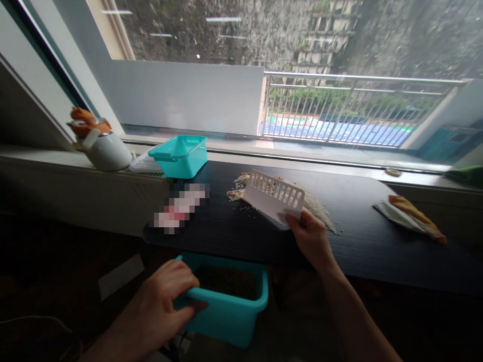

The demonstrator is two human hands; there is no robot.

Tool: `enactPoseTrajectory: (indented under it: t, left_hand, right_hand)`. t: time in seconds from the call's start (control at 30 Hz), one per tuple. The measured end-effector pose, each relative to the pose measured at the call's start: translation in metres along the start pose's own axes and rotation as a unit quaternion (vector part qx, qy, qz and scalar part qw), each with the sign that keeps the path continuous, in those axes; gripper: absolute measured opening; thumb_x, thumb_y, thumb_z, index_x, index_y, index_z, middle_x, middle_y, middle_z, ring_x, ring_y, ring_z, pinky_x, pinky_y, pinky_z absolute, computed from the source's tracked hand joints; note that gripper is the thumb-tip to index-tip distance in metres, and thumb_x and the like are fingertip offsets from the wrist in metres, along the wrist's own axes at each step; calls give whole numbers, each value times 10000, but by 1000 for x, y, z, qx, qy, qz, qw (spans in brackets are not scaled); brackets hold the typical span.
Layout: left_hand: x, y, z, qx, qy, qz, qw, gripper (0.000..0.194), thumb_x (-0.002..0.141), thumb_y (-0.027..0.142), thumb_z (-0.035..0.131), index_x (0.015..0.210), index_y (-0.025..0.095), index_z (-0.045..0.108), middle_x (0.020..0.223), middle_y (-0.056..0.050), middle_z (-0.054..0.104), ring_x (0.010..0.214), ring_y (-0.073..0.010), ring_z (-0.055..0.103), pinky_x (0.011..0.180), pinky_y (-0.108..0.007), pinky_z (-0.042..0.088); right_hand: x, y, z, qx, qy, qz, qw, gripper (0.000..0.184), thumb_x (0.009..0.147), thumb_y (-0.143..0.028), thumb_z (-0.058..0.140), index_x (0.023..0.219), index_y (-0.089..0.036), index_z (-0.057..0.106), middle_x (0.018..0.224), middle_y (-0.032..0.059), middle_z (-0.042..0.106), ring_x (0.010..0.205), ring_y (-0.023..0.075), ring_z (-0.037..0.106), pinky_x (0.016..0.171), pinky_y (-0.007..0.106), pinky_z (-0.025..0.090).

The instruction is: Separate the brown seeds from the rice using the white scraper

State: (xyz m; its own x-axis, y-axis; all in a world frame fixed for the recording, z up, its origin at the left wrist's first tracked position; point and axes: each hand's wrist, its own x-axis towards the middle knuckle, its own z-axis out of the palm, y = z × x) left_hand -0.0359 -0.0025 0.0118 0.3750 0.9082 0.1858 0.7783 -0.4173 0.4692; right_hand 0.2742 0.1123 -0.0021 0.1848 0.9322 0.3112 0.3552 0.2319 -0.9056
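Note:
My left hand [169, 289] grips the near left side of a turquoise plastic bin [230, 314], fingers over its rim and thumb outside. Dark loose material shows inside the bin, which is held just below the table's front edge. Pinched between the thumb and fingers of my right hand [313, 239] is a thin white slotted plate [264, 202], tilted, with a row of long slots along its upper edge. It stands over loose material on the dark table [226, 236]: brownish and white bits [237, 193] to its left, a pale grainy pile [319, 208] to its right. The plate partly hides both.
Another turquoise bin [184, 158] stands at the table's back left, beside a white pot [109, 151] on the sill. A blurred-out pinkish item [181, 208] lies at left. A crumpled orange-and-white packet [413, 218] rests at right. A window with railing [339, 108] lies behind.

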Motion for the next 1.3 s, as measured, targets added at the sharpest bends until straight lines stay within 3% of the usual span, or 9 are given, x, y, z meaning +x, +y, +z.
enactPoseTrajectory:
  t: [0.2, 0.4, 0.63, 0.93, 1.1, 1.3]
  left_hand:
    - [8, 10, 8, -25, -5, 2, 1000, 108, 731, 110, 599, 695, 211, 606, 728, 13, 600, 748, -176, 575, 683, -268, 443]
    - [10, 13, 13, -28, -18, -7, 999, 90, 748, 135, 590, 698, 205, 614, 757, -7, 616, 794, -193, 578, 696, -283, 450]
    - [13, 16, 13, -45, -42, -25, 998, 109, 712, 113, 560, 698, 211, 607, 778, -7, 604, 801, -193, 579, 679, -277, 442]
    - [16, 20, 12, -44, -45, -28, 998, 133, 665, 96, 523, 667, 209, 595, 746, -1, 591, 762, -186, 576, 655, -269, 428]
    - [15, 18, 13, -44, -46, -24, 998, 133, 673, 96, 539, 689, 207, 609, 768, -5, 606, 795, -194, 573, 687, -280, 429]
    - [15, 18, 13, -36, -63, -34, 997, 142, 653, 81, 525, 670, 203, 597, 765, -5, 599, 790, -190, 568, 675, -275, 420]
  right_hand:
    - [12, 4, -28, 2, 55, 22, 998, 343, 757, -417, 686, 969, -150, 718, 858, 84, 745, 800, 261, 686, 774, 403, 526]
    - [26, -4, -22, 48, 34, 0, 998, 319, 760, -395, 686, 977, -164, 722, 874, 71, 754, 817, 241, 701, 769, 385, 545]
    - [37, -5, -26, 75, 53, 26, 995, 369, 708, -406, 723, 968, -145, 718, 905, 85, 757, 864, 243, 705, 808, 380, 545]
    - [31, -2, -41, 36, 42, 20, 998, 324, 731, -380, 702, 955, -146, 727, 848, 67, 752, 803, 229, 694, 761, 375, 545]
    - [28, -2, -47, 9, 71, 31, 997, 309, 725, -355, 683, 938, -135, 728, 804, 64, 743, 769, 229, 681, 753, 386, 534]
    - [29, -1, -47, 59, 59, 37, 996, 329, 696, -376, 724, 932, -148, 734, 835, 59, 752, 787, 227, 689, 761, 378, 540]
